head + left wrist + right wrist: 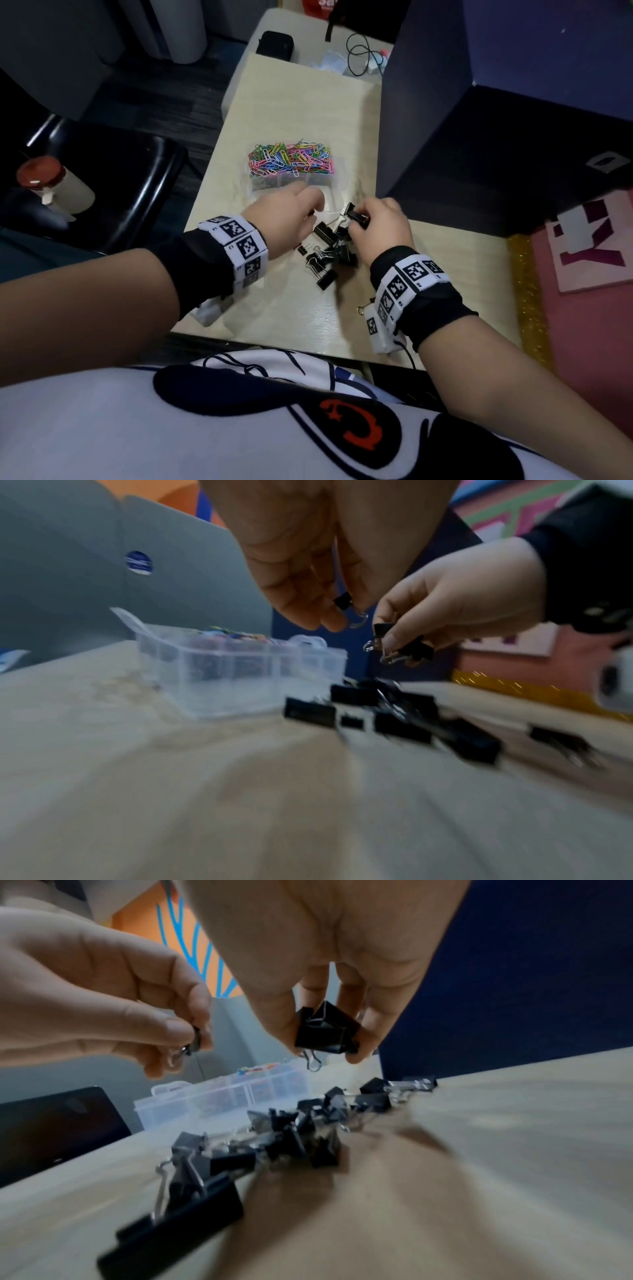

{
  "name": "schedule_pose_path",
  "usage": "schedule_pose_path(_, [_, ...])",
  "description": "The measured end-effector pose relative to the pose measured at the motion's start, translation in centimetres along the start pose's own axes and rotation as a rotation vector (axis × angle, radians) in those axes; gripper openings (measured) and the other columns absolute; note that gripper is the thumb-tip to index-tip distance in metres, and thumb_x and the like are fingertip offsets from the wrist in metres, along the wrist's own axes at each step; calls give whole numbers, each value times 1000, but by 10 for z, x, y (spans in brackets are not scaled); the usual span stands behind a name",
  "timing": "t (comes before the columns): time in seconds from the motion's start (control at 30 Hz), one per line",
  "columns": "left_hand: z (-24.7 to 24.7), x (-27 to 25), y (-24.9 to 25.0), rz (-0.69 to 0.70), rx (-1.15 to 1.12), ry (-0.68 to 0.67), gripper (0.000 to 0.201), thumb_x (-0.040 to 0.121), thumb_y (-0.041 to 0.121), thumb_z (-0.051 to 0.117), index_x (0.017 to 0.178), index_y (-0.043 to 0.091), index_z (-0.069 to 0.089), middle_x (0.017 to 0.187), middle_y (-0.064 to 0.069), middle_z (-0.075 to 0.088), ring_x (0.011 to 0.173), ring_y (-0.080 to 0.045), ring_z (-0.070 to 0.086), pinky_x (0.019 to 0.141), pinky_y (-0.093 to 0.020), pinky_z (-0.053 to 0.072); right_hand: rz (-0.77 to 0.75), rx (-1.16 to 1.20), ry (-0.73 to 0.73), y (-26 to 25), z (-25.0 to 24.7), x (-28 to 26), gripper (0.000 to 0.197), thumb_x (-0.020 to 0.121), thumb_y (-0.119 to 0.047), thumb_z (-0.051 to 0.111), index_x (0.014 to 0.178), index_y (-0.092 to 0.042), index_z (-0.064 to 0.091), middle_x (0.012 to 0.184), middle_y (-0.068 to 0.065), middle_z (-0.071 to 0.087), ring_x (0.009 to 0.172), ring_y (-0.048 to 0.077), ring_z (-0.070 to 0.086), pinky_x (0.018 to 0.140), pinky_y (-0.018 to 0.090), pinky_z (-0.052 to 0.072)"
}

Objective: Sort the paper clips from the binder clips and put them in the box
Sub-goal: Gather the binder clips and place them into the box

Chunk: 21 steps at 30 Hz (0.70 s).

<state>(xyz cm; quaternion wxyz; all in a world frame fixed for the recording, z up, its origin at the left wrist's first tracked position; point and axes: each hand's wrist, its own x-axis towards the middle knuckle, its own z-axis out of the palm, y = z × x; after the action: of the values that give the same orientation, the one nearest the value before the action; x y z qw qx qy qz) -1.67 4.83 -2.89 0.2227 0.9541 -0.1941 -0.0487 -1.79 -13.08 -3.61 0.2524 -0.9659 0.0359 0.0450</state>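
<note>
While my left hand (286, 219) pinched a small binder clip (343, 602), my right hand (380, 228) gripped bigger black ones (325, 1031) above the pile (329, 255), just beside the clear box (291, 171).

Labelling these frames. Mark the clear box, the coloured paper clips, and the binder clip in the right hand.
clear box (318, 666), left wrist view, front wall.
coloured paper clips (291, 159), head view, middle of the heap.
binder clip (325, 1035), right wrist view, black body.

Two hands holding small clips above a pale wooden table (171, 791)

The left hand (308, 561) pinches a small black binder clip (343, 601); the right hand (462, 601) grips black binder clips (411, 647) at its fingertips. Below them, blurred, a pile of black binder clips (394, 718) lies just right of a clear plastic compartment box (240, 669) with coloured paper clips (232, 635) at its far side.
</note>
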Motion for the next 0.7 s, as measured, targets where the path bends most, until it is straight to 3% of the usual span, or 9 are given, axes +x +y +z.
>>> schedule_pose_path(0.13, [-16,7,-22,-134,-11,83,25,91,21,54,116,17,53,119,-7,55,98,-28,60,86,-39,48,-198,79,26,-28,-4,11,21,87,-19,62,108,-17,66,114,5,55,105,22,55,92,23,38])
schedule_pose_path(0.27, [-17,2,-30,-160,39,83,28,89,21,56,117,16,54,120,-8,52,96,-30,60,85,-41,49,-261,40,-59,-43,-7,23,41,87,-19,62,127,-22,55,135,1,49,121,17,49,100,22,33])
schedule_pose_path(0.4, [-5,-8,-21,-51,115,-7,25,89,20,54,113,16,57,118,-7,53,99,-29,58,82,-39,50,-58,-43,-52,-33,-11,22,40,88,-22,58,128,-20,51,133,7,43,118,27,50,99,33,40])
schedule_pose_path(0.53, [14,-11,-7,27,320,-263,31,91,18,47,121,18,52,117,-6,51,106,-28,54,80,-40,51,218,-297,-281,-12,-13,12,49,87,-34,58,131,-14,47,131,13,44,115,33,52,93,37,43])
schedule_pose_path(0.63, [20,-11,-2,41,542,-354,35,84,15,59,118,15,48,110,-8,50,97,-29,54,66,-37,43,253,-409,-412,-4,-19,4,54,85,-39,58,130,-13,47,131,12,47,113,29,55,86,34,45])
schedule_pose_path(0.7, [20,-11,-3,19,600,-387,46,75,13,68,116,14,47,105,-8,50,91,-29,56,62,-36,41,335,-483,-492,-1,-26,-3,61,85,-34,57,138,-13,36,137,11,40,119,30,51,87,36,44])
